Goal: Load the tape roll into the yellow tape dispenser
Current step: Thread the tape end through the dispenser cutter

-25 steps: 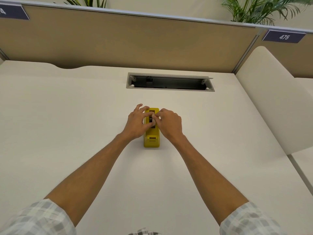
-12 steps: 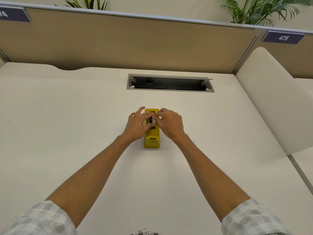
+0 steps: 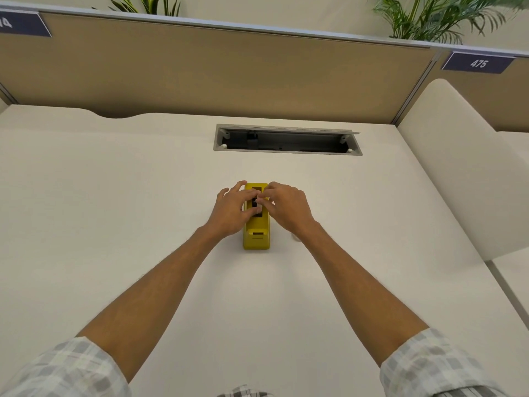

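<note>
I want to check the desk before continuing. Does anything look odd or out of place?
Nothing stands out. The yellow tape dispenser stands upright and square on the desk, with the left hand and right hand working at its top opening. No spill or damage shows.

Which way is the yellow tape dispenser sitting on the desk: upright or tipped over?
Upright. The tape dispenser rests flat on the desk, its open top slot facing up between both hands.

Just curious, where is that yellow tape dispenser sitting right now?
In the head view, the yellow tape dispenser stands mid-desk between the left hand and right hand, nearer than the cable slot.
</note>
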Demonstrator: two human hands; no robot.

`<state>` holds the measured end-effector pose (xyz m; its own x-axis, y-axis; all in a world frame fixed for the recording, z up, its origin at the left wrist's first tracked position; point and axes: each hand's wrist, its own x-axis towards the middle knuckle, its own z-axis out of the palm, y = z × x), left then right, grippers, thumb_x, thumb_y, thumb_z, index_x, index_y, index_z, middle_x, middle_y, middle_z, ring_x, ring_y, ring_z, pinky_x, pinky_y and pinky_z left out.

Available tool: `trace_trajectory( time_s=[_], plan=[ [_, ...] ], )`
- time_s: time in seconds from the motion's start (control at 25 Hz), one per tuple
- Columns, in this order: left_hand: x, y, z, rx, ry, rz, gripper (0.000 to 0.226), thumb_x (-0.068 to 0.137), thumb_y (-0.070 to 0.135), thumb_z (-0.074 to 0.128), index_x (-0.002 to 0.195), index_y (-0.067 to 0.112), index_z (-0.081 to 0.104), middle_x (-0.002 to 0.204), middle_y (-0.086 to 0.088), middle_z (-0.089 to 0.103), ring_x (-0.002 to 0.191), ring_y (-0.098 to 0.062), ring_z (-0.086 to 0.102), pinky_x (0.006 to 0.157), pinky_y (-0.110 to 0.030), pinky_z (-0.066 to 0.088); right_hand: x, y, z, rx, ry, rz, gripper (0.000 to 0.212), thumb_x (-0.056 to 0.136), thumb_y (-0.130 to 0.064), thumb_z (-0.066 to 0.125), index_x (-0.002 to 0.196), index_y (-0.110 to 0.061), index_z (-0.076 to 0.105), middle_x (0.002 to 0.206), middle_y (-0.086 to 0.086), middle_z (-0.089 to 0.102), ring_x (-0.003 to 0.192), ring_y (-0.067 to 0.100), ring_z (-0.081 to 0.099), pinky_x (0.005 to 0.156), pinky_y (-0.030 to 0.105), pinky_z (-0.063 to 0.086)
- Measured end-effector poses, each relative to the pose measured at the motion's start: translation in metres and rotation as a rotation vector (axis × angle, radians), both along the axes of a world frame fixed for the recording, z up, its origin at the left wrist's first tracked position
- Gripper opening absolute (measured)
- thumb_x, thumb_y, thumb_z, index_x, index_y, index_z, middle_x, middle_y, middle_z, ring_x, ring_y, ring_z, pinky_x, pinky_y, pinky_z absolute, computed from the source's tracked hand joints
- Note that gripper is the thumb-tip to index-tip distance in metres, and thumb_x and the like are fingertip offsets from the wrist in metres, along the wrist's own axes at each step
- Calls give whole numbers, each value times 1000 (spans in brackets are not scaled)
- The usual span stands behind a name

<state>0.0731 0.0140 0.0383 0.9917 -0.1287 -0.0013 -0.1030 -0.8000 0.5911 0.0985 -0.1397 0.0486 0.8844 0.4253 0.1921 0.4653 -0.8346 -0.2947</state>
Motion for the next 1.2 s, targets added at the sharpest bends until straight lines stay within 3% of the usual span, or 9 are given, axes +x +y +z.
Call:
trace_trajectory(
  time_s=[0.36,0.52,1.0,1.2],
  plan=[
    [5,3,-9,17,-6,-18,42,93,35,54,135,27,50,150,-2,40,144,-21,26,118,-47,14,8,-1,1,-102,-54,77,31,100,-32,48,109,-15,72,101,1,70,85,20,66,64,27,45],
    [4,1,-7,22,4,-5,45,93,34,55,137,28,48,152,-3,37,143,-22,26,118,-46,13,12,-2,5,-86,-8,95,30,99,-32,50,109,-14,72,101,2,71,84,19,65,71,28,50],
    [6,5,-12,-2,-20,-23,42,93,37,54,133,28,51,148,-2,43,142,-21,29,116,-49,20,8,-11,3,-48,10,142,28,99,-31,50,113,-19,70,109,-1,69,91,18,65,72,31,52],
    [6,5,-13,20,-10,-12,44,92,37,54,136,28,49,150,-1,41,143,-20,28,117,-49,18,12,-11,2,-45,3,143,28,99,-28,50,113,-16,70,110,1,70,94,19,65,72,24,44]
  ],
)
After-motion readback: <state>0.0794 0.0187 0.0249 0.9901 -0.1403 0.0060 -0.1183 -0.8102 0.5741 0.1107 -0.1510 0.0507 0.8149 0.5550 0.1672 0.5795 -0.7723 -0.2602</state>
